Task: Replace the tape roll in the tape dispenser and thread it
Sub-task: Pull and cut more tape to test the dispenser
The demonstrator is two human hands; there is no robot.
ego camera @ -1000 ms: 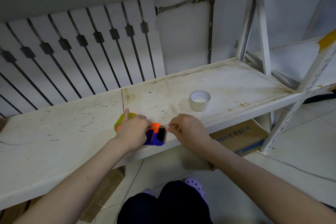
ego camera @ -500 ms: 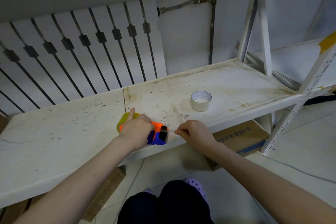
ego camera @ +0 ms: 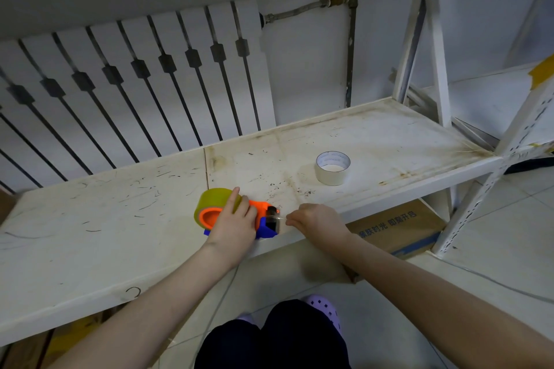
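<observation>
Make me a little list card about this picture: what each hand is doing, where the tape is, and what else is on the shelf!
left hand: pressing down on the tape dispenser
right hand: pinching the tape end at the dispenser's front
yellow tape roll: mounted on the dispenser's orange hub
spare roll: white, lying flat, apart from both hands
shelf: white, scuffed and stained
under shelf: cardboard box

At frame centre the left hand presses the orange-blue tape dispenser onto the shelf while the right hand pinches its tape end.
</observation>
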